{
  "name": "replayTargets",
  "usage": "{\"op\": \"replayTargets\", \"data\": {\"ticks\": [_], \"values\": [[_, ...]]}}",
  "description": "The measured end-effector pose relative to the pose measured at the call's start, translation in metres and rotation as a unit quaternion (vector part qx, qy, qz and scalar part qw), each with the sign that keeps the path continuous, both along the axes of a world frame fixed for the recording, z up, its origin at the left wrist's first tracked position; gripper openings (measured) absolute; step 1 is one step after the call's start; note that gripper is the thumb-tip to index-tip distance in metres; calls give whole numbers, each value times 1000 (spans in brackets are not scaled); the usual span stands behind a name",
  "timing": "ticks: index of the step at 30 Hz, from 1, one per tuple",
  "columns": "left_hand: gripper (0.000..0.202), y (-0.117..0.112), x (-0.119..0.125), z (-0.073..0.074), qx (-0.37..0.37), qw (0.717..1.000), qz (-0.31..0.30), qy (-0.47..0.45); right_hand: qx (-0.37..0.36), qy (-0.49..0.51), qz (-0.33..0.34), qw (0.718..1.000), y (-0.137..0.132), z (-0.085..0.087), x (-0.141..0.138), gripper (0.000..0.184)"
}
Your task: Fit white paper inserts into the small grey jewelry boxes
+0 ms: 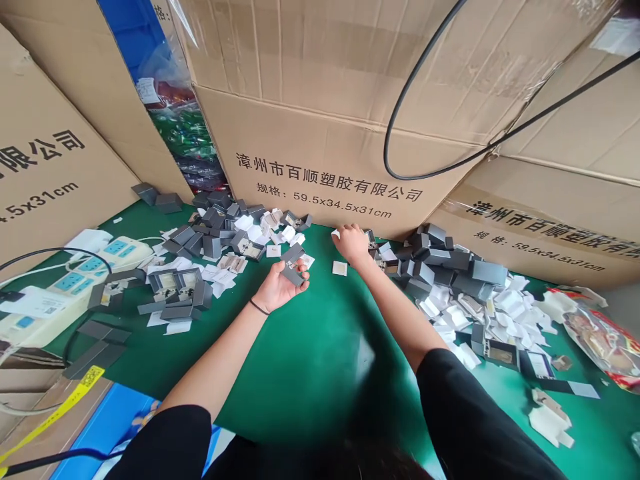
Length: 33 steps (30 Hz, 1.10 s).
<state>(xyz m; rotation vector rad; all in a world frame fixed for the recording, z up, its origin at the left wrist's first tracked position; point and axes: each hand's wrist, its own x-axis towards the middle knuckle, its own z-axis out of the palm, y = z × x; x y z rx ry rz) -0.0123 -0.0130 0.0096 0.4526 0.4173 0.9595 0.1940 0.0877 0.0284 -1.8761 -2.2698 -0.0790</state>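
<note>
A small dark grey gift box (pixel 293 255), its lid raised, rests in my left hand (pixel 279 287), whose fingers wrap around it. Farther back, my right hand (pixel 353 245) is turned back-up with curled fingers. A bit of white (pixel 336 233) shows at those fingertips, too small to name, and most of the fingers are hidden. Just below that hand lies a white square card (pixel 340 268). Another white card (pixel 273 251) is left of the held box.
Grey boxes with white paper inserts are heaped at left (pixel 210 227) and right (pixel 440 263) on the green table (pixel 310 373). Large cartons (pixel 320 147) wall the back, with a black cable (pixel 387 147) looping down. A power strip (pixel 85 273) lies left, a snack bag (pixel 600 333) right.
</note>
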Motion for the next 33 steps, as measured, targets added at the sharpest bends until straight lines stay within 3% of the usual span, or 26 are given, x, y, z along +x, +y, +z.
{"op": "replayTargets", "data": {"ticks": [3, 6, 10, 14, 17, 20, 25, 29, 33], "values": [[34, 4, -7, -1, 19, 1000, -7, 8, -16, -18, -15, 1000, 20, -9, -6, 26], [46, 7, -12, -3, 22, 999, -28, 2, -15, -26, -6, 1000, 19, -13, -9, 31], [48, 7, -10, -6, 31, 999, -9, -22, 18, 5, -5, 1000, -11, -5, -19, 31], [46, 4, -4, -7, 32, 999, 36, 6, 54, 161, 9, 985, -57, 1, -29, 27], [51, 3, 1, -5, 30, 999, 23, 31, 34, 263, 43, 963, -80, -2, -29, 26], [53, 1, 6, -4, 35, 999, 3, 34, -18, 407, 56, 912, -85, -7, -24, 26], [52, -1, 10, -4, 13, 999, 14, 34, -172, 611, 56, 771, -81, -19, -19, 30], [48, -2, 11, -5, -1, 998, 39, 47, -212, 696, 47, 684, -84, -34, -20, 34], [50, -1, 11, -3, -9, 998, 37, 49, -247, 736, 105, 621, -87, -43, -18, 41]]}}
